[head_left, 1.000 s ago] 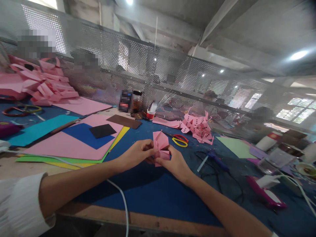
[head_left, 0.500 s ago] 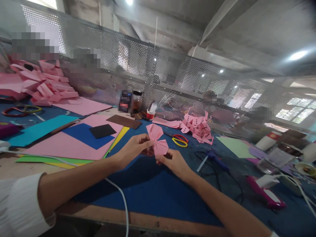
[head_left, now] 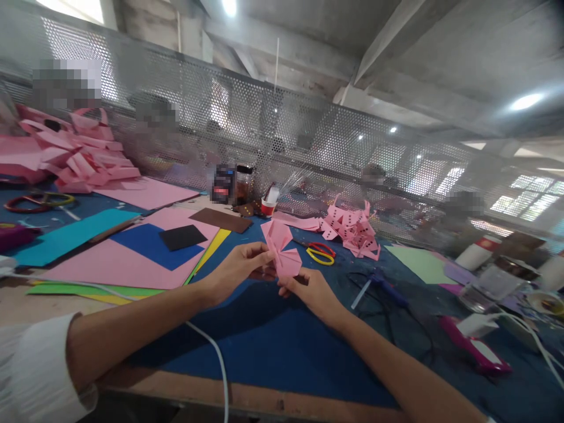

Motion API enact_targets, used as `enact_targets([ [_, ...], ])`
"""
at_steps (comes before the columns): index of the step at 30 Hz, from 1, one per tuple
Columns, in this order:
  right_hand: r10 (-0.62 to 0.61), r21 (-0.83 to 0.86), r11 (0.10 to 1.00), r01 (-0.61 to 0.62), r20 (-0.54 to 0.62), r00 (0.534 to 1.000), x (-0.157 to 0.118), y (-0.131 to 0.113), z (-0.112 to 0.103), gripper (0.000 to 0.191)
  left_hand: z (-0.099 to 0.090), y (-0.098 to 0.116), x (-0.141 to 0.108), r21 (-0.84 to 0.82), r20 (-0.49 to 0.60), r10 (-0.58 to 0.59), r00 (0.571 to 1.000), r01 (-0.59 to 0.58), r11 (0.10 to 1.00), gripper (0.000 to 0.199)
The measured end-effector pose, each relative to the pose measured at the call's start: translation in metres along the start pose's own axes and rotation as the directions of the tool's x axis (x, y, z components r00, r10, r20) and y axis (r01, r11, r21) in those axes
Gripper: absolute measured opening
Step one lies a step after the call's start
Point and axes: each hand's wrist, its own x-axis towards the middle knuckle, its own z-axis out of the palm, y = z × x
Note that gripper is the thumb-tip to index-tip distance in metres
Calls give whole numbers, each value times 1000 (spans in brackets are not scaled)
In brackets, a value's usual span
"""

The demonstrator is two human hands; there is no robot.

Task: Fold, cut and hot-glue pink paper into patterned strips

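A pink folded paper bow (head_left: pixel 287 264), pinched at its middle and fanned at both ends, is held up above the blue table mat (head_left: pixel 264 352). My left hand (head_left: pixel 253 261) grips it near the pinched middle, thumb in front and fingers behind. At its lower right edge, the thumb and fingers of my right hand (head_left: pixel 304 288) are closed on the paper. Some fingertips are hidden behind the bow. Just beyond lie scissors (head_left: pixel 321 254) with red and yellow handles.
Coloured paper sheets (head_left: pixel 97 255) spread to the left, near a pink paper pile (head_left: pixel 92 155). Dotted pink pieces (head_left: pixel 352 229) and a red-white cup (head_left: pixel 268 205) stand behind. A blue glue gun (head_left: pixel 388 288) and a clear jar (head_left: pixel 493 285) are right. A white cable (head_left: pixel 215 346) crosses the front edge.
Both hands keep hold of the bow in nearly the same pose. The camera view has shifted very slightly.
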Motion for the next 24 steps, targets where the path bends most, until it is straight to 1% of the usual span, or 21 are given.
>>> enact_targets([
  [5, -55, -60, 997, 53, -44, 997, 0, 0, -3, 33, -3, -1, 2, -26, 26, 12, 1000, -11, 1000, 33],
  [8, -81, -76, 994, 74, -88, 993, 0, 1, -2, 36, -4, 0, 2, -28, 23, 16, 1000, -16, 999, 32],
  [11, -102, -107, 990, 88, -130, 986, 0, 3, -1, 39, -4, 0, 3, -23, -7, 17, 1000, -17, 1000, 31],
  [13, -120, -124, 987, 99, -179, 976, 1, 5, -1, 47, -3, 2, 3, -18, -44, 28, 999, -29, 999, 30],
  [15, -195, -195, 970, 147, -256, 947, 0, 6, -2, 58, -3, 4, 2, -15, -78, 39, 996, -40, 999, 30],
  [16, -263, -272, 945, 184, -292, 919, -1, 7, -3, 61, -3, 5, 2, -15, -87, 40, 995, -41, 999, 31],
  [17, -347, -371, 901, 224, -309, 886, -2, 6, -5, 61, -3, 6, 2, -15, -89, 36, 995, -37, 999, 32],
  [18, -432, -477, 840, 260, -296, 852, -3, 6, -7, 58, -3, 6, 1, -13, -88, 30, 996, -32, 999, 32],
  [19, -505, -572, 767, 290, -258, 824, -5, 5, -8, 51, -3, 7, 1, -5, -84, 26, 996, -26, 1000, 33],
  [21, -594, -697, 628, 345, -143, 792, -9, 2, -10, 36, -3, 6, 0, 25, -85, 22, 996, -19, 999, 34],
  [22, -615, -729, 577, 369, -91, 783, -10, 1, -10, 31, -3, 6, 0, 47, -88, 19, 996, -15, 999, 34],
  [24, -632, -758, 513, 402, -17, 775, -13, -2, -8, 25, -2, 4, 0, 91, -99, 15, 995, -5, 996, 34],
])
